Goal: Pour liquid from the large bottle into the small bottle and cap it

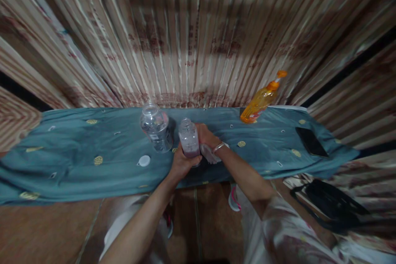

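My left hand (182, 164) is wrapped round the lower part of a clear bottle (189, 138). The bottle has no cap on and holds some pale purplish liquid at its bottom. Against its right side, my right hand (208, 135) is closed, its fingertips partly hidden behind the bottle. A pale, crumpled cloth or tissue (209, 154) hangs from under the right palm. To the left stands a larger clear plastic jar (159, 132), open at the top. A round white lid (144, 160) lies in front of that jar.
A teal patterned cloth covers the long narrow table (74, 144). An orange spray bottle (258, 105) stands at the back right, and a black phone (311, 142) lies near the right end. Striped curtains (192, 41) hang close behind. A black bag (334, 202) sits below right.
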The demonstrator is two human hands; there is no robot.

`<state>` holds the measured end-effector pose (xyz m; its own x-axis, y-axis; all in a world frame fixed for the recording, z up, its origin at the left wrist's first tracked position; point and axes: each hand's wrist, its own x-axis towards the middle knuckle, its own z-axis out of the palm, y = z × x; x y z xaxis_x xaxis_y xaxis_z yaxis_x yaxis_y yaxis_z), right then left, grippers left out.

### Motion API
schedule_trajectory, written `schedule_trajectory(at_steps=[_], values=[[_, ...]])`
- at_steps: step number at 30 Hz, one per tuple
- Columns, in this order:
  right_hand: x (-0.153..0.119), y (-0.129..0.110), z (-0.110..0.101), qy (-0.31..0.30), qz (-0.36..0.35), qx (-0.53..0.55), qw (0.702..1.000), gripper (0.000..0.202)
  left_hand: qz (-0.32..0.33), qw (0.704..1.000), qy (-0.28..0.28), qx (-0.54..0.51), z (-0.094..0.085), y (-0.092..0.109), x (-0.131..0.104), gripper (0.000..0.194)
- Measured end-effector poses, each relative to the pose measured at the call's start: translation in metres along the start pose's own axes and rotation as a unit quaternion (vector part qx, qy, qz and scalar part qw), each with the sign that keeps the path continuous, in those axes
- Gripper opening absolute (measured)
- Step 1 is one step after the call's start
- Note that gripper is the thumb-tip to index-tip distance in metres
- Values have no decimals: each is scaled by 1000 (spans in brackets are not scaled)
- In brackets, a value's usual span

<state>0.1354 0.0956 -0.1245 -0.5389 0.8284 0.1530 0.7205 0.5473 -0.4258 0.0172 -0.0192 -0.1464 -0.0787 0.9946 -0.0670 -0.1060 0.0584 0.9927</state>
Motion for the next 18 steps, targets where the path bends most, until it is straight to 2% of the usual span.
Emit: schedule_trajectory(at_steps=[4,5,7,9,11,14,16,18], values=[[-16,5,-35,70,31,142,987,30,-10,1000,-1,0,1,4,-2,62],[-21,4,-48,77,30,200,976,34,-11,1000,-3,3,2,5,-2,62],[-32,-3,-74,69,20,356,932,38,-10,1000,-6,4,3,4,-2,63],[-42,-13,-99,49,0,411,910,38,-6,1000,-6,8,5,3,-3,67],[-49,-27,-121,32,-37,362,931,35,0,1000,-7,24,7,2,-3,71],[-57,-47,-146,3,-93,190,977,28,11,998,-11,66,9,2,-4,71],[-61,-61,-159,-26,-116,74,990,28,18,996,-15,91,10,2,-4,70],[-65,-73,-169,-59,-135,-16,989,30,24,993,-24,110,11,2,-4,69]])
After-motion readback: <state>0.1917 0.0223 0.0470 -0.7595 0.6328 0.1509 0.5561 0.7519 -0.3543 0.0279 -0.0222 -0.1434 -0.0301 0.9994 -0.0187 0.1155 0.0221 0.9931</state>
